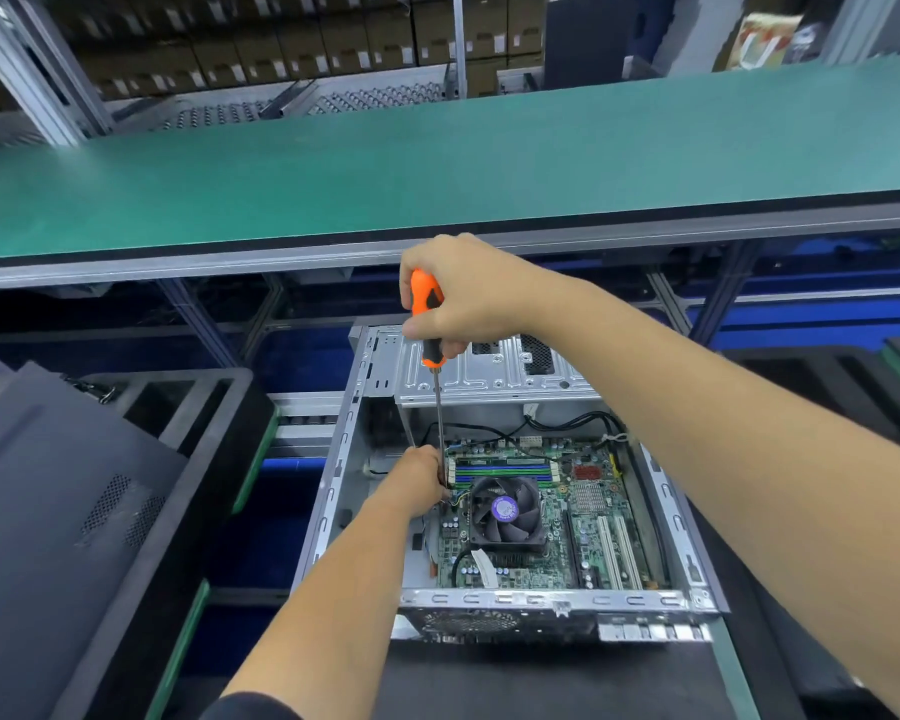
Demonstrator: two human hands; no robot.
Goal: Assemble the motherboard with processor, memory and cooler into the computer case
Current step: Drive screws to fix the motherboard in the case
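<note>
The open metal computer case (333, 491) lies below me, with the green motherboard (588, 532) inside it. A black cooler fan (505, 511) sits at the board's middle, and memory sticks (502, 467) lie just behind it. My right hand (458, 293) grips the orange and black handle of a screwdriver (427, 317) held upright. Its long shaft runs down to the board's left edge. There my left hand (419, 478) pinches the lower shaft near the tip. The tip itself is hidden by my fingers.
A green shelf (437, 163) spans the view above the case. A dark case panel (53, 511) leans at the left, beside black foam trays (214, 407). Black cables (567, 426) loop at the board's far edge. Stacked cartons (281, 49) fill the background.
</note>
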